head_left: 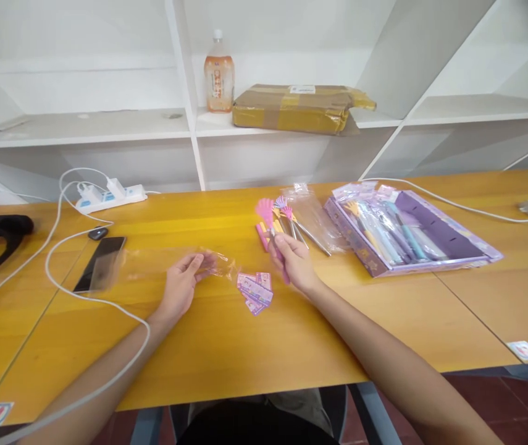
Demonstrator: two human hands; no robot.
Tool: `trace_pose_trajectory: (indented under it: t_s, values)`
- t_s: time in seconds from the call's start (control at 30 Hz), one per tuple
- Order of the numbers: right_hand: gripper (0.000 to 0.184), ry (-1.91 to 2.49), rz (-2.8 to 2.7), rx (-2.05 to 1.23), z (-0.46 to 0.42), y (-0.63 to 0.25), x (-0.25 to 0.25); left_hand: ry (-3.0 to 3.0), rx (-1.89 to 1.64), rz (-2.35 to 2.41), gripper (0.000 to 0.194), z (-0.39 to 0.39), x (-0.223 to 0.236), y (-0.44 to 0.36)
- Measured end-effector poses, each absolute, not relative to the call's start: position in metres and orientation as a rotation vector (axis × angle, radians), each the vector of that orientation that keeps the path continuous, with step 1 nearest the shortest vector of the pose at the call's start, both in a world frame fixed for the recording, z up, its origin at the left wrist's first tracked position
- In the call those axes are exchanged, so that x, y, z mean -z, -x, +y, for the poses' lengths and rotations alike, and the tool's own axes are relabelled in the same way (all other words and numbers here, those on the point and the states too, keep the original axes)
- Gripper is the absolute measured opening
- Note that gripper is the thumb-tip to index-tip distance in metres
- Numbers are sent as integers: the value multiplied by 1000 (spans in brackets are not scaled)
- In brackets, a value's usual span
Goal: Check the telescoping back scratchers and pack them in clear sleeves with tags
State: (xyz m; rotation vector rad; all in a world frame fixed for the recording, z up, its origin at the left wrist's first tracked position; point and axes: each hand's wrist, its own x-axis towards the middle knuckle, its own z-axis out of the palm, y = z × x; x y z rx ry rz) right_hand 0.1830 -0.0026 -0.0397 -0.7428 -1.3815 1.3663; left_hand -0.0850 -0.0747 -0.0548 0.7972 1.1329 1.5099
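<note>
My left hand [186, 279] is closed on a long clear plastic bag [141, 262], which stretches out to the left over a phone. In my right hand [294, 262] is a pink back scratcher [265, 211], tilted, with its broad hand-shaped head up and its handle passing through my fingers. Just behind that hand lie several more back scratchers [286, 213] with small coloured hand heads and metal rods. Between my hands, purple printed cards [255, 292] are fanned out on the table. To the right, a purple display box [435, 269] holds several bagged back scratchers [384, 228].
Clear bags [312, 213] lie left of the box. A black phone [101, 262], a power strip [110, 198] and a looping white cable [106, 301] are at the left. On the shelf stand a bottle [219, 77] and a taped carton [291, 110].
</note>
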Motion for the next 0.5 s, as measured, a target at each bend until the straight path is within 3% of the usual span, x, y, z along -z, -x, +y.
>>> trace_pose_trajectory:
  t_s: [0.2,0.5]
  values:
    - [54,639,-2083,-1519,-20,-181,37,-645,-1661,1119,41,-68,52,92]
    - [53,666,-2095,-1669,-15,-182,43,-531,-1759,1101,45,-67,45,96]
